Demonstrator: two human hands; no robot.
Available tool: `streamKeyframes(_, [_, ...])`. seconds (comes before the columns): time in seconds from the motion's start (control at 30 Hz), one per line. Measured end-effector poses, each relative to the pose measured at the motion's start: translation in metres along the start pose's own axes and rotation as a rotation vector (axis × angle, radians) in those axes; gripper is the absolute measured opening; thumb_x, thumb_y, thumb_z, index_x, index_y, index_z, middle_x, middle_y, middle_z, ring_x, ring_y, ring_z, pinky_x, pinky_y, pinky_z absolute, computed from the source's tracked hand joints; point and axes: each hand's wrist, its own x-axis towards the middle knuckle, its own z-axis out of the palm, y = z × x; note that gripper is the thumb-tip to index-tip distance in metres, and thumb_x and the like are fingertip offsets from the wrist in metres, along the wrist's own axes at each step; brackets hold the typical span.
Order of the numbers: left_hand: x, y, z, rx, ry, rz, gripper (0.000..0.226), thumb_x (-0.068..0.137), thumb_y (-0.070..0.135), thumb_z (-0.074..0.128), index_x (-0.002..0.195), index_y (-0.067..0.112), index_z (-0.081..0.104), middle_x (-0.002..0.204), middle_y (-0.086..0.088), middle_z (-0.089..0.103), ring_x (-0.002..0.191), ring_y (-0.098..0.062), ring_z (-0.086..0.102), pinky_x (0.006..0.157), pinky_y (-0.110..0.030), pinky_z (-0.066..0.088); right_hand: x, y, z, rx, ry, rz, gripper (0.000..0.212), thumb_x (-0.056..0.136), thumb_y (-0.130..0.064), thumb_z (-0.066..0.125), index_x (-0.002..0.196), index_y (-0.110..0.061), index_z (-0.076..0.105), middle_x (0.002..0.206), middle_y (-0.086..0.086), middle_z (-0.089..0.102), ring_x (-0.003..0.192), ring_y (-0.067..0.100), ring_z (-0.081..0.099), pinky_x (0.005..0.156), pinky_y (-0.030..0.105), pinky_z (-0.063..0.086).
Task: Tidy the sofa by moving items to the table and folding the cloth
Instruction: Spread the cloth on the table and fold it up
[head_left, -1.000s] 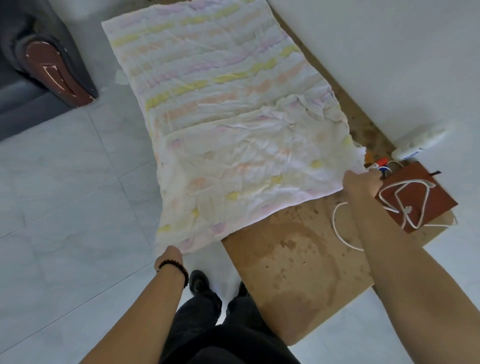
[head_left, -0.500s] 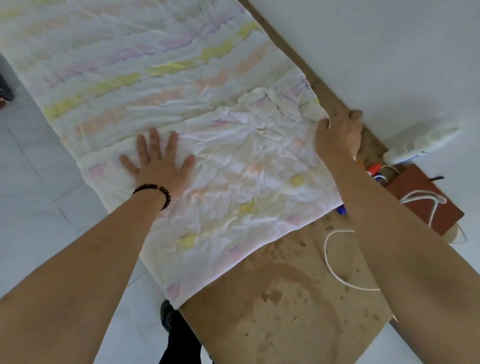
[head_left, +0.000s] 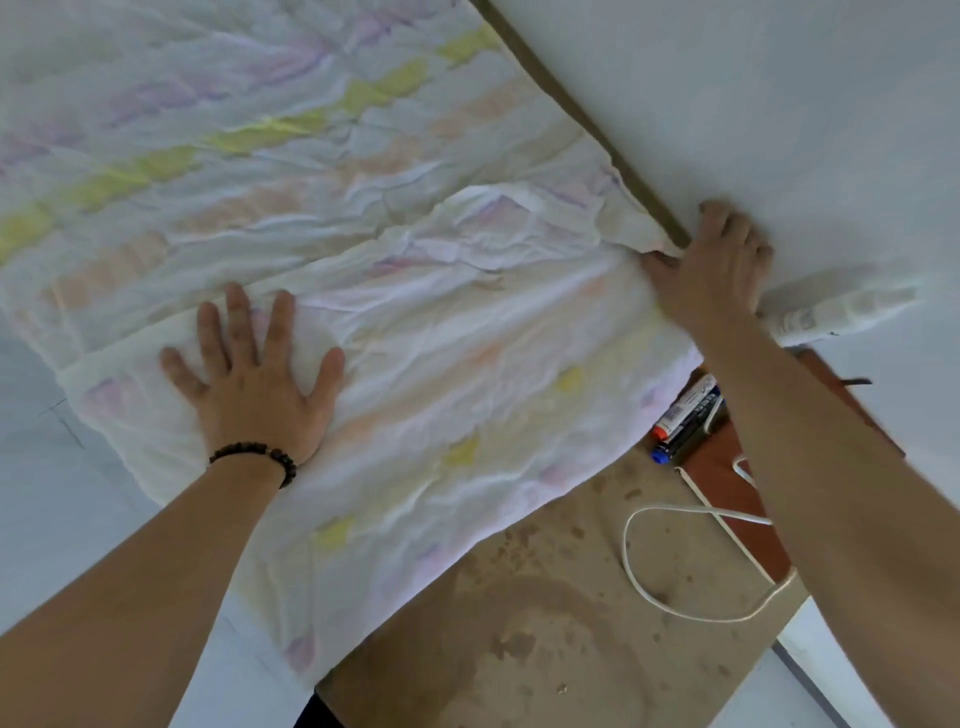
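Fingers first: the left hand lies flat on the cloth with all five fingers straight and spread wide, palm down, holding nothing, just pressing the fabric. It has a dark bead bracelet on the wrist.

The right hand is over at the far right edge of the cloth, right up against the white wall. Its fingers are bent and the thumb looks to be pinching a raised corner of the cloth, though the back of the hand hides part of the grip.

The cloth itself is a pale, wrinkled sheet with faded yellow, pink and purple stripes. It's spread over most of the brown, stained worktop, with the near part folded over onto the rest, so there's a second layer under both hands. Its left side hangs off the worktop edge over the pale floor.

On the bare part of the worktop to the right, partly behind the right forearm:
- two markers, one red-capped and one blue-capped, just beside the cloth edge
- a reddish-brown book next to them
- a white cable looping from the book onto the worktop
- a white bottle lying near the right wrist, too blurry to read
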Motion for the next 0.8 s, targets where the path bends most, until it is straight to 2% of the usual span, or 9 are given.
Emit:
streamKeyframes(0.1, [-0.002, -0.001, 0.002, 0.005, 0.005, -0.006, 0.079, 0.087, 0.079, 0.009, 0.155, 0.039, 0.003, 0.165, -0.001, -0.005, 0.151, -0.028, -0.003, 0.116, -0.063, -0.003, -0.022, -0.024, 0.006, 0.036, 0.260, -0.038, 0.063, 0.080, -0.032, 0.063, 0.135, -0.010, 0.043, 0.137, 0.020, 0.046, 0.120, 0.041, 0.047, 0.102, 0.048, 0.032])
streamKeyframes(0.17, [-0.002, -0.001, 0.001, 0.005, 0.001, -0.005, 0.079, 0.087, 0.079, 0.010, 0.154, 0.039, 0.003, 0.165, -0.001, -0.005, 0.151, -0.028, -0.003, 0.116, -0.062, -0.003, -0.034, -0.042, 0.011, 0.134, 0.345, -0.194, 0.041, 0.082, -0.029, 0.063, 0.116, -0.009, 0.053, 0.118, 0.020, 0.056, 0.101, 0.041, 0.056, 0.083, 0.047, 0.044])
streamKeyframes(0.23, [-0.001, -0.002, 0.001, 0.001, 0.003, -0.002, 0.078, 0.087, 0.079, 0.011, 0.154, 0.040, 0.003, 0.165, 0.000, -0.005, 0.151, -0.027, -0.003, 0.116, -0.062, -0.003, -0.034, -0.060, 0.014, 0.222, 0.265, -0.355, 0.027, 0.089, -0.035, 0.062, 0.099, -0.010, 0.062, 0.095, 0.015, 0.065, 0.078, 0.039, 0.063, 0.060, 0.037, 0.044])
streamKeyframes(0.27, [-0.001, -0.002, 0.001, -0.001, 0.005, -0.002, 0.078, 0.087, 0.079, 0.011, 0.154, 0.040, 0.003, 0.165, 0.000, -0.005, 0.151, -0.027, -0.003, 0.116, -0.062, -0.003, -0.029, -0.069, 0.016, 0.239, 0.171, -0.360, 0.030, 0.093, -0.042, 0.058, 0.096, -0.012, 0.065, 0.090, 0.011, 0.068, 0.074, 0.037, 0.065, 0.057, 0.032, 0.041])
streamKeyframes(0.37, [-0.002, -0.004, 0.003, -0.011, 0.015, 0.000, 0.078, 0.087, 0.079, 0.012, 0.154, 0.040, 0.004, 0.165, 0.000, -0.004, 0.151, -0.027, -0.003, 0.116, -0.062, -0.003, -0.005, -0.089, 0.022, 0.280, 0.051, -0.259, 0.045, 0.100, -0.051, 0.044, 0.123, -0.015, 0.058, 0.115, 0.012, 0.067, 0.099, 0.036, 0.066, 0.073, 0.038, 0.047])
streamKeyframes(0.47, [-0.002, -0.003, 0.003, -0.005, 0.016, 0.003, 0.078, 0.087, 0.079, 0.013, 0.154, 0.040, 0.004, 0.165, 0.000, -0.004, 0.151, -0.026, -0.002, 0.116, -0.061, -0.003, 0.031, -0.104, 0.008, 0.487, 0.067, -0.137, 0.067, 0.102, -0.039, 0.042, 0.158, -0.010, 0.017, 0.159, 0.018, 0.028, 0.141, 0.037, 0.037, 0.110, 0.046, 0.038])
streamKeyframes(0.53, [-0.002, -0.003, 0.002, -0.006, 0.016, 0.003, 0.078, 0.087, 0.078, 0.015, 0.154, 0.039, 0.005, 0.165, -0.001, -0.002, 0.151, -0.027, -0.002, 0.116, -0.061, -0.003, 0.046, -0.110, -0.002, 0.590, 0.140, -0.098, 0.076, 0.099, -0.034, 0.049, 0.159, -0.010, 0.009, 0.160, 0.018, 0.022, 0.142, 0.035, 0.035, 0.115, 0.046, 0.036])
streamKeyframes(0.67, [-0.002, -0.003, 0.002, -0.003, 0.018, -0.001, 0.078, 0.087, 0.078, 0.015, 0.155, 0.039, 0.005, 0.165, 0.000, -0.004, 0.151, -0.027, -0.002, 0.117, -0.060, -0.003, 0.020, -0.122, -0.002, 0.560, 0.364, -0.114, 0.067, 0.098, -0.035, 0.050, 0.155, -0.008, 0.028, 0.149, 0.021, 0.037, 0.133, 0.033, 0.044, 0.110, 0.046, 0.040])
streamKeyframes(0.8, [-0.002, -0.002, 0.002, -0.001, 0.017, 0.005, 0.079, 0.087, 0.078, 0.015, 0.155, 0.039, 0.005, 0.165, 0.000, -0.005, 0.151, -0.026, -0.003, 0.117, -0.060, -0.004, 0.018, -0.123, 0.024, 0.158, -0.160, -0.462, 0.068, 0.102, -0.062, 0.025, 0.160, -0.030, 0.011, 0.168, 0.010, 0.001, 0.155, 0.030, 0.002, 0.124, 0.049, 0.005])
